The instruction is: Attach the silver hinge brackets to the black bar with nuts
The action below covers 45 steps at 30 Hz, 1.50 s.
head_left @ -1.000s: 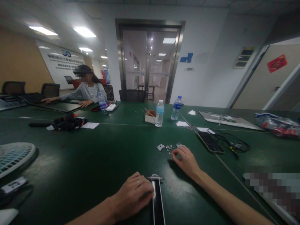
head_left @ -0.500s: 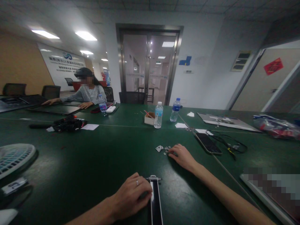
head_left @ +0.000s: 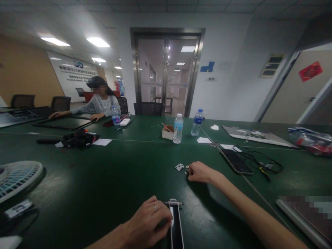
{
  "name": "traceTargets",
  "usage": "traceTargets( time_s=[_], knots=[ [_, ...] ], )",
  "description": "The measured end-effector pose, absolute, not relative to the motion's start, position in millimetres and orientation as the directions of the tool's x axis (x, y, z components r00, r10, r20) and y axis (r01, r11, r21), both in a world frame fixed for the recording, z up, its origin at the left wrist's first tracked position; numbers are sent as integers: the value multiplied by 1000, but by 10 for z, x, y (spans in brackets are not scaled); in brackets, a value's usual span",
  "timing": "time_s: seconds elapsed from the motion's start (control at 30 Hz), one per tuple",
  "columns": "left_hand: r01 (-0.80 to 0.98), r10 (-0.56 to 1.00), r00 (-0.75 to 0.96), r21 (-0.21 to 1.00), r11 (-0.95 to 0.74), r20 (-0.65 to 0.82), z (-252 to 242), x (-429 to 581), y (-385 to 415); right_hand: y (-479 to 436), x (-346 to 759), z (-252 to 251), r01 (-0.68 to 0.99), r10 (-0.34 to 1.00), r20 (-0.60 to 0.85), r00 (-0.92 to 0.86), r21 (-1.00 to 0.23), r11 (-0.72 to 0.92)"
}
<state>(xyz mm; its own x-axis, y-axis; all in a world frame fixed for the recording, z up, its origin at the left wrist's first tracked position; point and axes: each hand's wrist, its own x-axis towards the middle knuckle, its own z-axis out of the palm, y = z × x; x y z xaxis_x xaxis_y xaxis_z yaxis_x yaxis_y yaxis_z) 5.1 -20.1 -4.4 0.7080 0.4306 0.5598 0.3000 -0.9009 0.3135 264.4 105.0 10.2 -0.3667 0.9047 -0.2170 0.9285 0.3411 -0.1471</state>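
My left hand [head_left: 153,221], with a ring on one finger, is closed on the left edge of a long narrow black piece with white edges [head_left: 177,224]. A thin metal rod [head_left: 178,203] lies across that piece's far end. Farther off, my right hand [head_left: 200,172] is closed, its fingers bent down to the table among several small metal washers [head_left: 187,167]. Some washers are hidden behind the hand, and what its fingertips hold, if anything, does not show. A small metal plate with holes [head_left: 179,167] lies just left of the washers.
Beyond the hands stand two water bottles [head_left: 177,128] and a small box [head_left: 167,132]. A phone [head_left: 236,161] and black cable [head_left: 264,166] lie to the right. A fan [head_left: 20,176] is at left. Across the green table [head_left: 116,173] sits another person [head_left: 103,103].
My right hand's fingers have drawn in and cover more of the washers. My left hand stays at the narrow piece. The whole view has shifted slightly.
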Motion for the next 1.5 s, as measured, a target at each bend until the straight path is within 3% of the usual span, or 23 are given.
traceTargets(
  time_s=[0.17,0.5,0.7,0.8,0.93,1.17,1.33,1.5],
  knots=[
    [290,432,712,329,-899,554,-35,39,-197,1006,2698,76,890,880,-137,-455,-83,448],
    [297,440,723,335,-894,533,-31,49,-203,946,2704,159,886,865,-192,-464,-113,451],
    [287,435,729,341,-895,528,-26,44,-200,1000,2769,174,870,861,-143,-489,-156,468],
    [316,469,712,357,-879,522,-51,39,-194,970,2775,247,863,862,-131,-490,-216,458],
    [472,636,610,428,-771,473,-92,37,-168,784,2695,429,805,820,-172,-546,-378,457],
    [642,801,513,481,-597,308,-85,36,-108,470,2526,562,660,617,-317,-720,-588,468],
    [649,818,537,519,-556,205,-102,29,-86,405,2469,481,611,596,-304,-743,-670,421],
    [648,819,543,527,-550,186,-117,38,-68,376,2439,412,610,615,-279,-738,-666,430]
  ],
)
